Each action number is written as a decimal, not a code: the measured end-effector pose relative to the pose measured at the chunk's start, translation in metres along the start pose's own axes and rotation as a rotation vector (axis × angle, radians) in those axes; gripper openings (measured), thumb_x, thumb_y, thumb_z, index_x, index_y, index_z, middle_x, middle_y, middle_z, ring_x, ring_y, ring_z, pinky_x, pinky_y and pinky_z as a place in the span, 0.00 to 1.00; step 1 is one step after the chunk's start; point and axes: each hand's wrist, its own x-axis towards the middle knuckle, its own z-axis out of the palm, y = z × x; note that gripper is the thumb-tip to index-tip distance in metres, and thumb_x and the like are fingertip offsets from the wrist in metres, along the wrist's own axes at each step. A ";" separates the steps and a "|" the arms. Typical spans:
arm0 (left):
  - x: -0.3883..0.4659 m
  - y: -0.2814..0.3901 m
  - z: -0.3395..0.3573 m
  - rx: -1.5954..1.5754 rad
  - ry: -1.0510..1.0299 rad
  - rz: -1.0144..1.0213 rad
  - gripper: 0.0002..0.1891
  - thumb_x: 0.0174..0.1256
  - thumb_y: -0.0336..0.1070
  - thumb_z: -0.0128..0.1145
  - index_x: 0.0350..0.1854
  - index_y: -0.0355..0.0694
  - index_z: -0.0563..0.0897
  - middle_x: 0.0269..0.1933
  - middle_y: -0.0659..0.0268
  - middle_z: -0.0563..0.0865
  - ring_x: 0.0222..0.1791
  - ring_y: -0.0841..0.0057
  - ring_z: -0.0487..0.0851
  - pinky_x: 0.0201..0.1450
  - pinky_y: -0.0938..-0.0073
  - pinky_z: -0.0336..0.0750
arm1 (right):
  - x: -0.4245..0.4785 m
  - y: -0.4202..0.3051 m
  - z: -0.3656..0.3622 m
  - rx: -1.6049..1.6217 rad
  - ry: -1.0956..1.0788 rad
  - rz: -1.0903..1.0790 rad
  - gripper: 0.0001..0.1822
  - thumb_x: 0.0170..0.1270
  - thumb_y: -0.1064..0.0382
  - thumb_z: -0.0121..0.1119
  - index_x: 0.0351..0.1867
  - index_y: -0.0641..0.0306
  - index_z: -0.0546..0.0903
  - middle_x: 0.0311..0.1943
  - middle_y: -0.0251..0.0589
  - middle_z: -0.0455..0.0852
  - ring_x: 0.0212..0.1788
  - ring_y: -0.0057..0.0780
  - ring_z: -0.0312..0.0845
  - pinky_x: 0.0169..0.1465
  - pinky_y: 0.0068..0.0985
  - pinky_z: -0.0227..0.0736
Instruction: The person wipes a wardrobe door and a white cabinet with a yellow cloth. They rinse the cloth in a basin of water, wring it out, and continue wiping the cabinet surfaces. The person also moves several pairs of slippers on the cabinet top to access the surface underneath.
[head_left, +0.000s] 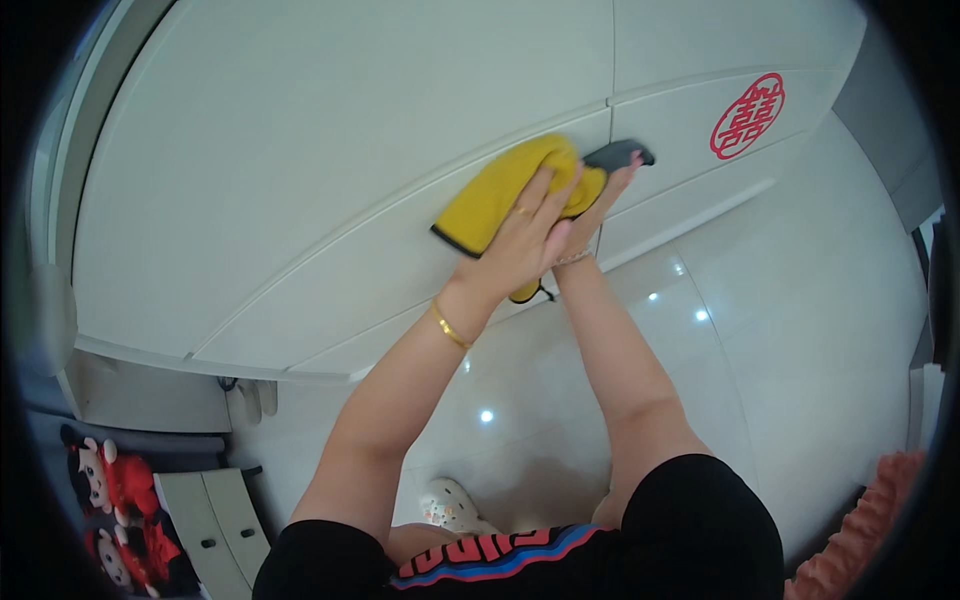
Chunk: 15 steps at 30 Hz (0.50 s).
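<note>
A yellow cloth with a black edge and a grey reverse side (491, 191) is bunched against a white panelled door (337, 150). My left hand (517, 232) presses on the yellow side, fingers spread over its folds. Close beside it, my right hand (596, 210) has hold of the cloth near its grey part (619, 155), fingertips on that fold. A lower corner of the cloth, with a small black loop, hangs below my hands. My palms and the cloth's inner folds are hidden.
A red paper-cut emblem (748, 116) is on the door's right panel. Below lies a glossy tiled floor (525, 442), with my white clog (448, 504) on it. At lower left are a small cabinet (214, 525) and two red-dressed dolls (120, 480). Pink ruffled fabric (855, 532) lies at lower right.
</note>
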 end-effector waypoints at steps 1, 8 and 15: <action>0.009 0.004 0.001 0.027 -0.003 0.014 0.27 0.58 0.33 0.51 0.63 0.36 0.66 0.58 0.43 0.65 0.57 0.46 0.64 0.61 0.55 0.59 | 0.007 0.002 -0.002 -0.018 0.017 -0.031 0.44 0.59 0.47 0.54 0.66 0.72 0.47 0.67 0.58 0.49 0.70 0.53 0.39 0.69 0.48 0.34; 0.003 0.002 0.014 -0.046 -0.076 0.020 0.28 0.58 0.31 0.49 0.65 0.38 0.63 0.61 0.45 0.63 0.60 0.48 0.63 0.62 0.57 0.58 | -0.002 0.002 -0.004 0.218 0.068 0.167 0.43 0.61 0.47 0.52 0.67 0.70 0.46 0.67 0.55 0.50 0.69 0.50 0.42 0.69 0.45 0.35; -0.057 -0.002 0.050 0.070 -0.396 -0.040 0.24 0.65 0.42 0.41 0.65 0.55 0.64 0.63 0.67 0.68 0.61 0.65 0.68 0.63 0.62 0.61 | -0.079 0.025 -0.002 0.075 0.011 0.401 0.40 0.62 0.46 0.48 0.67 0.69 0.48 0.66 0.51 0.54 0.68 0.47 0.45 0.69 0.44 0.36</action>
